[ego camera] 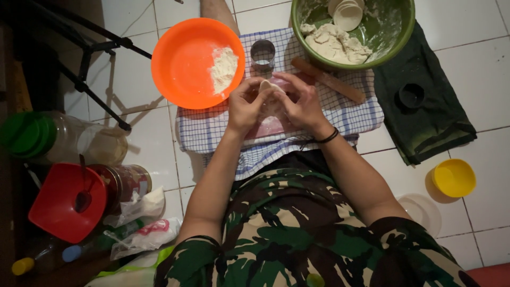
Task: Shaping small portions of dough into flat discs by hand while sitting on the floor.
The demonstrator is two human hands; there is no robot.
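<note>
My left hand (245, 105) and my right hand (303, 101) meet over a checked cloth (350, 114) and pinch a small pale piece of dough (266, 85) between their fingertips. A pinkish board (271, 129) lies under the hands. Just beyond them stands a round metal cutter (262, 55). A wooden rolling pin (329, 81) lies at an angle to the right of my hands. An orange bowl (183, 64) with flour (223, 68) in it sits to the left. A green bowl (393, 32) at the far side holds a lump of dough (334, 45) and stacked dough rounds (346, 11).
A dark green cloth (425, 106) with a small dark cup lies at right, a yellow bowl (453, 178) and a clear lid (423, 211) nearer. At left are jars, a red container (61, 204), plastic bags and black tripod legs (95, 53) on white floor tiles.
</note>
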